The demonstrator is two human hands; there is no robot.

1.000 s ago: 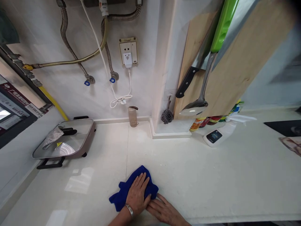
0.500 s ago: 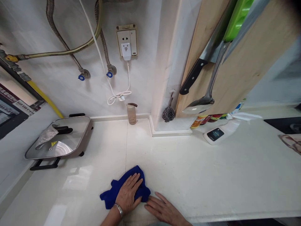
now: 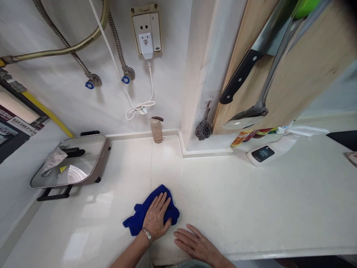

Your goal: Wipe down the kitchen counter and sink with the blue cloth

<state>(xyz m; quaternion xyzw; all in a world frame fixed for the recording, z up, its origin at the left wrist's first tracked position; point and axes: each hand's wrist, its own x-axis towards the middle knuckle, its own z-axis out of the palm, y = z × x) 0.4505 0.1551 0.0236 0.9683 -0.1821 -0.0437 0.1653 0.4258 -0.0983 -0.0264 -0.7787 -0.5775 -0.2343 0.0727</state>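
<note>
My left hand (image 3: 156, 216), with a silver band at the wrist, lies flat on a crumpled dark blue cloth (image 3: 138, 218). Its fingers are stretched out over the cloth, pressing it to the white countertop (image 3: 228, 197). To the right of the cloth, apart from it, my right hand (image 3: 196, 243) rests palm down near the counter's front edge with its fingers spread. Nothing shows in that hand.
An electric pan (image 3: 99, 163) with a glass lid stands at the left. A small brown-tinted bottle (image 3: 156, 132) is against the wall. A steel scourer (image 3: 203, 130) and a cutting board (image 3: 301, 82) with knife (image 3: 240, 78) hang above. A white spray bottle (image 3: 279, 149) leans at right.
My left hand and the blue cloth have slid a little away from me, toward the wall. A wider gap now separates my right hand from the cloth. The view has shifted slightly.
</note>
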